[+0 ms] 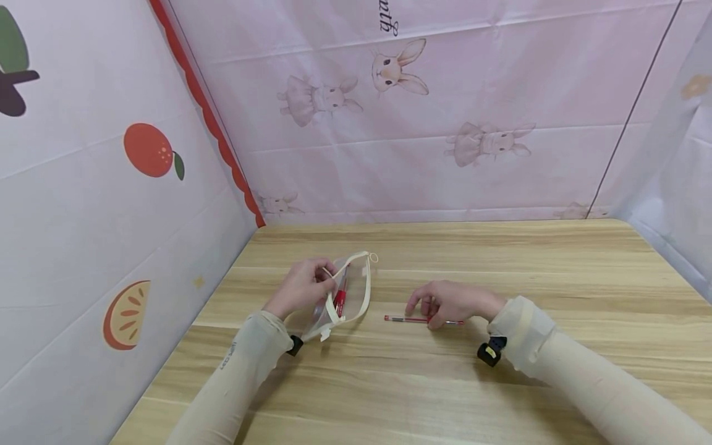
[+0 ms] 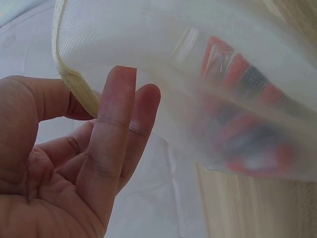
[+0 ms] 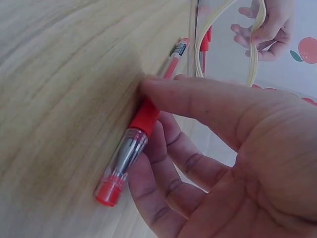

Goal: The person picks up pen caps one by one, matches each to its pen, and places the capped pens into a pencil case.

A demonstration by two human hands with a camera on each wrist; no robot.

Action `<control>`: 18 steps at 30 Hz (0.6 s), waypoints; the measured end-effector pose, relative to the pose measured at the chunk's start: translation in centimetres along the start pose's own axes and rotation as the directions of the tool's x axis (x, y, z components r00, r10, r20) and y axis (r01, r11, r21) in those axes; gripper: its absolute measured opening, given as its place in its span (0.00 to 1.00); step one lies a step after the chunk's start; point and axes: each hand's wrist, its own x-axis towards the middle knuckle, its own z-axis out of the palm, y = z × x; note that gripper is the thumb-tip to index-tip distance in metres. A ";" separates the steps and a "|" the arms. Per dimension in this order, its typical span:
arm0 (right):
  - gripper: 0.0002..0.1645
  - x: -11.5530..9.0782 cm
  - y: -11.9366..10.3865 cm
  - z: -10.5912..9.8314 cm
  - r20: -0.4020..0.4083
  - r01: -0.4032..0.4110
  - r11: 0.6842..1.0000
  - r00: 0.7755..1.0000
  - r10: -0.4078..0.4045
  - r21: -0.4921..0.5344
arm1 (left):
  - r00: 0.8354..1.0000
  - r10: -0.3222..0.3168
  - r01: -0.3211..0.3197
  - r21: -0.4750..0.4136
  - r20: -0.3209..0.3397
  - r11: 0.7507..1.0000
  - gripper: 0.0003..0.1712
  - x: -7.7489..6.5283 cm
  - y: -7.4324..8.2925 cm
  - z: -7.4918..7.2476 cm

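My left hand pinches the cream edge of a see-through mesh zipper pouch, between thumb and index finger. Its other fingers extend along the mesh in the left wrist view. The pouch's mouth gapes toward the right, and red pens lie inside, blurred by the mesh. Right of the pouch, a red gel pen with a clear cap lies along the wooden table. My right hand pinches this pen near its middle, thumb on one side and bent fingers on the other, as the right wrist view shows.
The wood-grain table ends at a pink curtain with rabbit prints behind. A white fruit-printed curtain runs along the left side. A small ring pull hangs at the pouch's far corner.
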 end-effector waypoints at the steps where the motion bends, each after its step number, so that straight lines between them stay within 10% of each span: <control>1: 0.27 0.0 0.0 0.0 0.000 0.003 1.000 1.000 -0.003 -0.004 | 1.000 -0.001 0.001 0.001 -0.001 1.000 0.07 0.0 0.0 0.0; 18: 0.24 -0.2 0.2 0.1 -0.009 -0.019 1.000 1.000 0.019 -0.003 | 1.000 0.005 -0.005 0.024 -0.001 1.000 0.07 0.0 0.1 -0.1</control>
